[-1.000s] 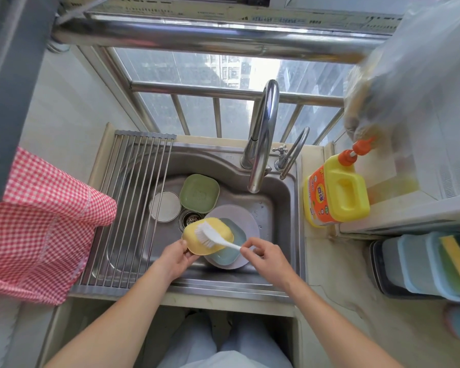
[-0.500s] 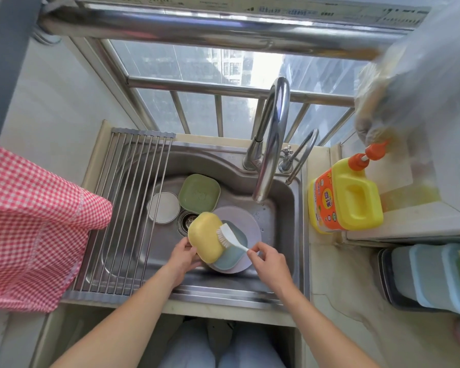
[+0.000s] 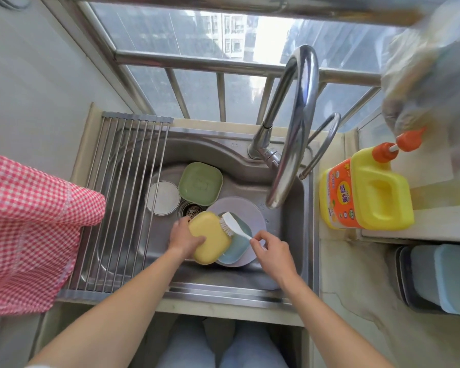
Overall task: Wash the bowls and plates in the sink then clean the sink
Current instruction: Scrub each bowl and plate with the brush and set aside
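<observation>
My left hand (image 3: 184, 238) grips a yellow square bowl (image 3: 211, 238), turned so its underside faces up, over the steel sink (image 3: 290, 251). My right hand (image 3: 272, 248) pinches the handle of a white dish brush (image 3: 230, 224), whose bristles touch the bowl's right edge. Under them lie a blue-green dish (image 3: 237, 248) on a round lilac plate (image 3: 239, 208). A green square bowl (image 3: 200, 183) and a small white round dish (image 3: 162, 197) sit at the back of the basin beside the drain (image 3: 192, 210).
A roll-up steel rack (image 3: 122, 203) covers the sink's left part. The tall faucet (image 3: 292, 128) arches over the basin's right side. A yellow detergent bottle (image 3: 369, 195) stands on the right counter, with stacked tubs (image 3: 436, 277) nearer me. A red checked cloth (image 3: 29, 229) hangs at left.
My left hand has turned the yellow bowl from inside-up to underside-up. The brush has gone from inside the bowl to its right outer edge.
</observation>
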`<state>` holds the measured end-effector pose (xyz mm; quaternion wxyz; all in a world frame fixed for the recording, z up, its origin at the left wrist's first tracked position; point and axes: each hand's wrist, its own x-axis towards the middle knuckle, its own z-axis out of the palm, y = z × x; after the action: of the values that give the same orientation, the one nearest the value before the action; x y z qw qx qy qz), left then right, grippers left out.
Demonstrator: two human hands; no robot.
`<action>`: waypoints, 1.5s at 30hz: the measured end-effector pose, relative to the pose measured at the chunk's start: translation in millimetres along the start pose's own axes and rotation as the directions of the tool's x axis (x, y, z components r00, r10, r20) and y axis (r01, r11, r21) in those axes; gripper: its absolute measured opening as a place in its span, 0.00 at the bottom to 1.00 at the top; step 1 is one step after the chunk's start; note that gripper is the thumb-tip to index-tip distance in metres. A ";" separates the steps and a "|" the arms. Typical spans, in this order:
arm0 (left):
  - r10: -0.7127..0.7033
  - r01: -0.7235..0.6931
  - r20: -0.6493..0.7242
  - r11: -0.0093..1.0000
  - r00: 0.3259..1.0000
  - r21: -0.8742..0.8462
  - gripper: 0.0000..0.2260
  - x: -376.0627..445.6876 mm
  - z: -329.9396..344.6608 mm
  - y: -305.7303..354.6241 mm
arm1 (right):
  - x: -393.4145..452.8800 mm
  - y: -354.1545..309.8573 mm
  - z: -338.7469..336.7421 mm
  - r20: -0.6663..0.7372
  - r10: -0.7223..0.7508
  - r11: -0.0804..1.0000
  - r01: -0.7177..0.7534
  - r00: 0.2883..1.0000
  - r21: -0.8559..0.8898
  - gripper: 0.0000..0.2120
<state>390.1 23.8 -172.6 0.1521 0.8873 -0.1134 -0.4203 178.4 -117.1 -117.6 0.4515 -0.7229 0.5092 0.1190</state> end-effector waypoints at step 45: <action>0.068 -0.050 0.033 0.928 0.997 -0.370 0.14 -20.0 -8.9 3.1 | 3.2 -12.8 -13.5 -0.067 0.101 0.995 -0.101 0.993 0.004 0.09</action>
<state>384.4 29.1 -151.9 0.3258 0.8294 -0.0626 -0.4494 186.9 -128.7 -105.2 0.4277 -0.6997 0.5602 0.1170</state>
